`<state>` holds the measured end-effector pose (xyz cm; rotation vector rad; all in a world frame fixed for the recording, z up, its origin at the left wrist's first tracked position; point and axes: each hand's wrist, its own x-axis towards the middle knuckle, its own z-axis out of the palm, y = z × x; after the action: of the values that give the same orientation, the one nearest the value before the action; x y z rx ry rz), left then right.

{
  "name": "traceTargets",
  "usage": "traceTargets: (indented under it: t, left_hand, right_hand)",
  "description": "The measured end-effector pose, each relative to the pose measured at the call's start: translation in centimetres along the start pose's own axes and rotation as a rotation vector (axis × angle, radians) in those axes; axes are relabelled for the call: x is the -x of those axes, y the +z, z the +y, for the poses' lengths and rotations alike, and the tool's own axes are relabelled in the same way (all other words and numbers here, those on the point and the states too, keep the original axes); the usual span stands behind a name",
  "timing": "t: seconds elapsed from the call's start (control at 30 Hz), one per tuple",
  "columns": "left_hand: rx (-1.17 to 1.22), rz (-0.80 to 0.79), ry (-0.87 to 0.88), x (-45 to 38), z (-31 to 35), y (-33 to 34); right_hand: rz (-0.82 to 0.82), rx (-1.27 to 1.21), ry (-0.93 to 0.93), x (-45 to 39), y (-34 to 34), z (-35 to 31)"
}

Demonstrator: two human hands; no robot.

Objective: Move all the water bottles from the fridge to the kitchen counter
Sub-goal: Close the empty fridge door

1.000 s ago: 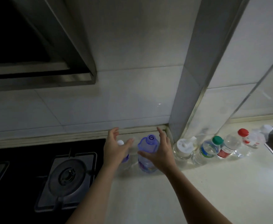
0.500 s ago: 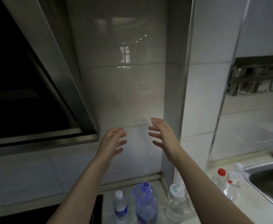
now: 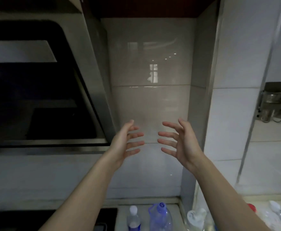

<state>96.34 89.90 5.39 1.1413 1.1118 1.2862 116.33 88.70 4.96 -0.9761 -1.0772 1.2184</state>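
Both my hands are raised in front of the tiled wall, palms facing each other, fingers spread and holding nothing: my left hand (image 3: 125, 142), my right hand (image 3: 179, 142). Far below them, at the frame's bottom edge, bottles stand on the pale counter (image 3: 146, 207): a small clear bottle with a white cap (image 3: 133, 219), a larger blue-tinted bottle with a blue cap (image 3: 160, 217), and a clear bottle with a white lid (image 3: 196, 218). Right of my right forearm, a red cap (image 3: 251, 207) and a white-capped bottle (image 3: 274, 209) show partly.
A black and steel range hood (image 3: 41, 100) fills the left. The dark hob (image 3: 106, 214) lies beside the bottles. A tiled pillar (image 3: 231, 114) juts out on the right, with a steel rack (image 3: 278, 104) on the wall beyond.
My hands let go of the two bottles at the counter and rose well above them, opening wide. The view tilted upward, so the bottles dropped to the bottom edge.
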Motion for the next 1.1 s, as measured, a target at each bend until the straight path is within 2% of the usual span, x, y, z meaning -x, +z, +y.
traceTargets:
  t: [0.23, 0.43, 0.7, 0.93, 1.1]
  left_hand:
    - [-0.047, 0.228, -0.023, 4.6, -0.4, -7.5]
    - [-0.048, 0.462, 0.007, 11.3, 0.1, -16.8]
    - [0.064, 0.809, -0.009, 24.0, 1.4, -29.7]
    - [0.098, 0.995, 0.036, 36.6, 2.2, -40.9]
    - [0.029, 1.114, 0.034, 44.2, 3.2, -47.8]
  right_hand:
    - [-0.263, -0.009, 0.120, -1.0, 7.2, 3.6]
    - [-0.487, 0.017, 0.195, 1.5, 17.1, 6.9]
    - [-0.788, 0.034, 0.230, 9.5, 32.5, 10.4]
    - [-0.966, 0.058, 0.286, 18.8, 45.9, 13.2]
    - [-1.087, 0.110, 0.233, 24.8, 54.1, 15.1]
